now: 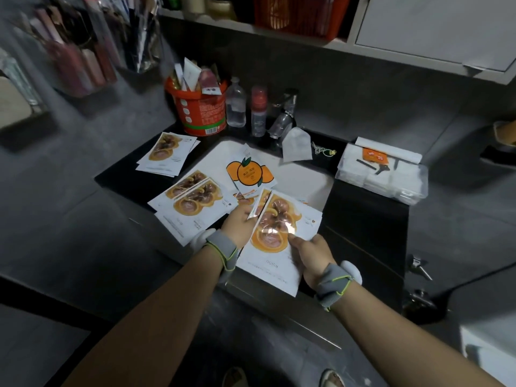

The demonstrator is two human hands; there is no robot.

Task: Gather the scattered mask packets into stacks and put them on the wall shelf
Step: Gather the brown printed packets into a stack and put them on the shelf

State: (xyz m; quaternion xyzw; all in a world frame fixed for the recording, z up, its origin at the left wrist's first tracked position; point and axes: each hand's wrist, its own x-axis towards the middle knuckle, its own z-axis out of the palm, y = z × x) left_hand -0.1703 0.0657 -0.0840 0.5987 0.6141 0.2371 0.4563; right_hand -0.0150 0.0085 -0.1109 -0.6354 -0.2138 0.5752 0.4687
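Note:
A stack of white mask packets with an orange-slice picture [275, 241] is held over the front of a white sink. My left hand [239, 224] grips the stack's left edge and my right hand [310, 255] grips its right edge. More of the same packets [192, 202] lie fanned on the black counter to the left. Another small pile [167, 153] rests further back left. Packets printed with whole oranges [250, 174] lie in the sink. The wall shelf [279, 37] runs across the top of the view.
A red bucket [203, 113] stuffed with sachets stands behind the packets, with two clear bottles [236, 107] and a tap [287, 113] beside it. A clear box of white pads [382, 171] sits at the right. An orange basket [296, 15] occupies the shelf.

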